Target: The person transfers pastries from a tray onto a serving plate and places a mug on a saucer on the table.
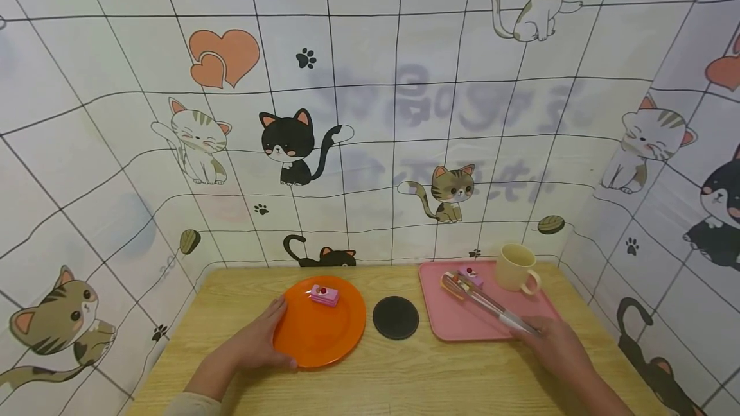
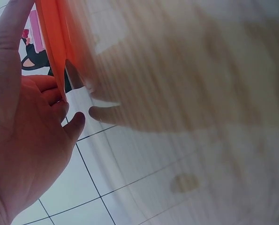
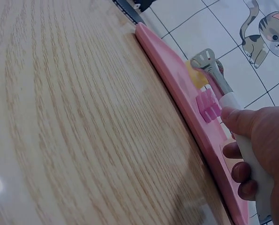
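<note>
In the head view, my left hand (image 1: 257, 342) rests at the left rim of an orange plate (image 1: 347, 332), thumb toward the near side and fingers farther along the edge. A pink toy cake slice (image 1: 325, 295) with a red top lies on this plate. My right hand (image 1: 549, 342) grips the handle of serving tongs (image 1: 491, 307), which reach left over a pink tray (image 1: 445, 326). Their slotted tip (image 3: 206, 58) is close to a second pink cake slice (image 3: 207, 105). Something yellow (image 3: 195, 75) shows behind that tip, mostly hidden.
A pale yellow mug (image 1: 514, 266) stands at the back right of the tray, its handle to the right. Between plate and tray lies a round black coaster (image 1: 396, 318). Cat-patterned wall sheets (image 1: 370, 146) enclose the wooden table (image 1: 370, 384) at the back and sides.
</note>
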`<state>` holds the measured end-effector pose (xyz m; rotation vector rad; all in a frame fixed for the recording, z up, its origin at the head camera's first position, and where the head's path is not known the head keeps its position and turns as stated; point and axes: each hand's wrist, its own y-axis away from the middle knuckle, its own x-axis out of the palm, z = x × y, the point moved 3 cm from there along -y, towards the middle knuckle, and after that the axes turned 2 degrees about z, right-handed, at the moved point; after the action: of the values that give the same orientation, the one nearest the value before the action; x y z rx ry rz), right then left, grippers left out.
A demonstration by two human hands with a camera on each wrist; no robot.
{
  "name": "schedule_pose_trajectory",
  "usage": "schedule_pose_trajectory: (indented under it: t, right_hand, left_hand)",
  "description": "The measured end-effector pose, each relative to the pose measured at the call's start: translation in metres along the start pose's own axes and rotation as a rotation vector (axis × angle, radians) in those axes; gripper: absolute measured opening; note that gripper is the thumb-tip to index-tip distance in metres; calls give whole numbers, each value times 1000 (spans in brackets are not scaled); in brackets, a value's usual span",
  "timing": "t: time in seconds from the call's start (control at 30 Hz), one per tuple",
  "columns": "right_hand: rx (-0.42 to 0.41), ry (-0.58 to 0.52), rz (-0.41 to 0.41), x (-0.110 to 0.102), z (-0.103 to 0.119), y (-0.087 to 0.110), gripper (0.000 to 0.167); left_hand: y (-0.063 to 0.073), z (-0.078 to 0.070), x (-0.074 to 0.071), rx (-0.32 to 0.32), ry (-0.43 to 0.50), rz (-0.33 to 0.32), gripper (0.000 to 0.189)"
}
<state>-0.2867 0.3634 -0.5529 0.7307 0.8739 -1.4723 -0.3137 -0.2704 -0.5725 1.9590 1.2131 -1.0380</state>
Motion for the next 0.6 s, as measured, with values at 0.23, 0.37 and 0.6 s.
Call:
schedule_pose_trajectory:
  t: [0.23,0.37,0.6]
  right_hand:
    - [-59,-7,-53,3,7,2,18]
    - [-105,-22,-90,6,10,2,11]
    - [-146,-17,-91,9,23,1,12]
  left_hand:
    - [0,2,1,-9,-2,-3,142]
    - [1,1,1,-17,1,4,142]
    - [2,-1,0,-10,-3,10,141]
